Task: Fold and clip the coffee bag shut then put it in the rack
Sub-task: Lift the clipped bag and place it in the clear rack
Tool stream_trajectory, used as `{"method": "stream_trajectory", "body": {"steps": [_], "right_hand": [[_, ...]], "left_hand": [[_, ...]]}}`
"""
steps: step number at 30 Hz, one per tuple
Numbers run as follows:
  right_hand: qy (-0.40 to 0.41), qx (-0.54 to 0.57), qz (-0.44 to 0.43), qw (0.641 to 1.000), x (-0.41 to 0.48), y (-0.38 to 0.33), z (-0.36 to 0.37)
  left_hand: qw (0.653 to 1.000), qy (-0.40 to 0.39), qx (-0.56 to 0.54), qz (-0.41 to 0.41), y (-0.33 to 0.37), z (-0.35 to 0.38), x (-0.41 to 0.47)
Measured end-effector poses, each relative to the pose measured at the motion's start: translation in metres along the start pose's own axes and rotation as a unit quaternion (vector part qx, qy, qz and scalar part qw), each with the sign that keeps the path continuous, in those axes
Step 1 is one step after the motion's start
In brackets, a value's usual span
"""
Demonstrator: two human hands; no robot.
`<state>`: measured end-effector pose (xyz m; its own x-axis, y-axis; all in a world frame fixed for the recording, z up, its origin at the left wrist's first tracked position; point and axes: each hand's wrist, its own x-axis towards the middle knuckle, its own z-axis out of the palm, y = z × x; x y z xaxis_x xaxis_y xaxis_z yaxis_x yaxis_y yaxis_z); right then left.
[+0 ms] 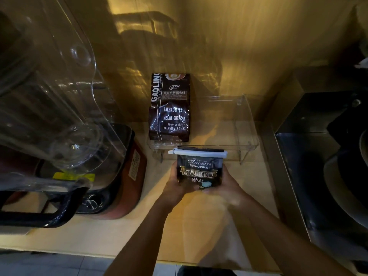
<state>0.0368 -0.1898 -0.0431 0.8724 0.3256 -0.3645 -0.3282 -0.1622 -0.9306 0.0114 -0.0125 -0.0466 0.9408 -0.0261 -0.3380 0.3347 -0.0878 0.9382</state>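
I hold a black Blue Mountain coffee bag (200,170) upright between both hands, just in front of the clear acrylic rack (247,124). A white sealing clip (197,152) runs across the bag's folded top. My left hand (176,185) grips the bag's left side and my right hand (226,186) grips its right side and lower corner. The bag's bottom edge is hidden by my fingers.
A dark brown Gaoling coffee bag (169,107) stands in the left part of the rack. A blender with a clear jug (49,108) and a red-brown base (127,176) is on the left. A dark metal machine (322,156) stands at the right on the wooden counter (111,236).
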Motion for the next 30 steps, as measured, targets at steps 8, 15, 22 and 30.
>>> {"method": "stream_trajectory", "body": {"steps": [8,15,22,30], "right_hand": [[0.016,0.058,-0.025,0.998,-0.002,0.016,0.009],[0.036,-0.009,-0.015,0.999,-0.018,0.01,0.001],[0.067,-0.041,-0.07,0.994,-0.034,-0.051,-0.023],[0.12,-0.067,-0.159,0.978,-0.028,-0.12,-0.05]], "left_hand": [[0.991,0.008,0.127,-0.051,-0.017,-0.001,0.002],[0.999,-0.021,0.019,0.015,-0.017,0.005,-0.021],[0.991,-0.015,0.064,0.12,0.047,0.004,-0.017],[0.971,-0.029,0.087,0.222,0.136,0.015,0.002]]}}
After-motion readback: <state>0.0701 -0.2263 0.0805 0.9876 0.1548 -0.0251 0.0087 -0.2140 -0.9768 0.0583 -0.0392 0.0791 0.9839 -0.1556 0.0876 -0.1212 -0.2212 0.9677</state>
